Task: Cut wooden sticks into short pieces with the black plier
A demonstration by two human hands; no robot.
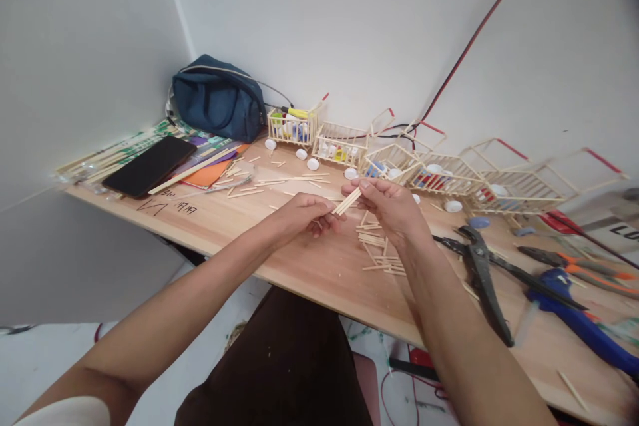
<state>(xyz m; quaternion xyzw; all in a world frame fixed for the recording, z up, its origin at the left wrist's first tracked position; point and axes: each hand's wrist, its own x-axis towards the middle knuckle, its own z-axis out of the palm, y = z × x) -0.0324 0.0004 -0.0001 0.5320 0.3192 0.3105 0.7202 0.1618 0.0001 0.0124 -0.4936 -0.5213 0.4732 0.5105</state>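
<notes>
Above the front part of the table, my right hand [392, 208] pinches a few short thin wooden sticks [348, 202] between thumb and fingers. My left hand [312, 213] is closed at their lower end, thumb and forefinger against the stick tips. Just below my right hand lies a loose ladder-like arrangement of similar sticks [374, 239] on the wooden tabletop [299, 259]. Behind both hands, more loose sticks [292, 180] are scattered. A row of small stick-built carts stands along the wall, among them a cart [341, 145] with white round wheels and a red-tipped handle.
Black-handled pliers [482, 273], a blue-handled tool [582, 316] and orange-grey pliers [574, 261] lie at the right. On the left are a dark phone [150, 165], packs of sticks [114, 154], an orange sheet [207, 173] and a blue pouch [217, 100].
</notes>
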